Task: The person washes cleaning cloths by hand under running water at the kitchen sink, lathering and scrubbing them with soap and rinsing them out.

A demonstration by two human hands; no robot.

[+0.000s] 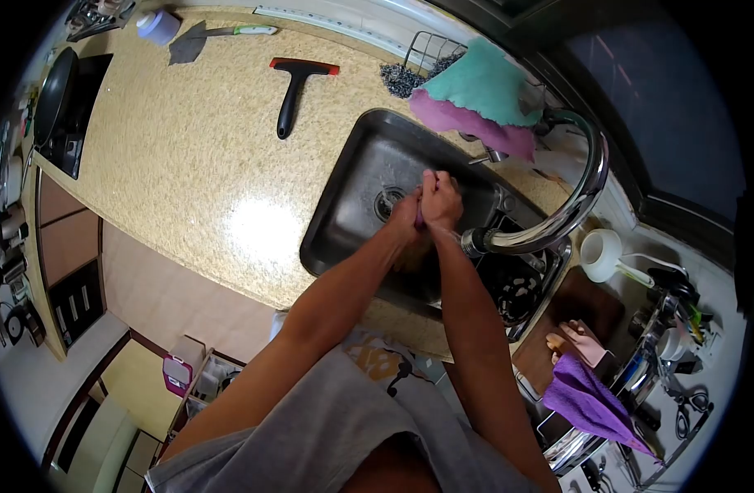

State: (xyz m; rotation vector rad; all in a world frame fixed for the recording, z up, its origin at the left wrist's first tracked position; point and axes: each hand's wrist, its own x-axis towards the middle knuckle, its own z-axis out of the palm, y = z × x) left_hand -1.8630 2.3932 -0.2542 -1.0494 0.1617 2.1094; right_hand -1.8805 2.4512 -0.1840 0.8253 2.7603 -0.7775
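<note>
Both my hands are together over the metal sink (344, 209), to the left of the faucet's mouth. My left hand (405, 212) is closed and pressed against the right one. My right hand (441, 200) has its fingers curled over, also closed. A sliver of something purple-pink (419, 218) shows between them, perhaps wet cloth; most of it is hidden by the fingers. The drain (387, 200) lies just left of the hands. Over the right side of the sink arches the chrome faucet (549, 230), its mouth close to my right wrist.
A black squeegee (293, 94) lies on the speckled counter (188, 148). Green (484, 82) and pink (467, 122) cloths hang behind the sink beside scouring pads (401, 80). A knife (241, 30) lies far left. Right are a cutting board (586, 304), purple cloth (586, 398) and white pot (600, 255).
</note>
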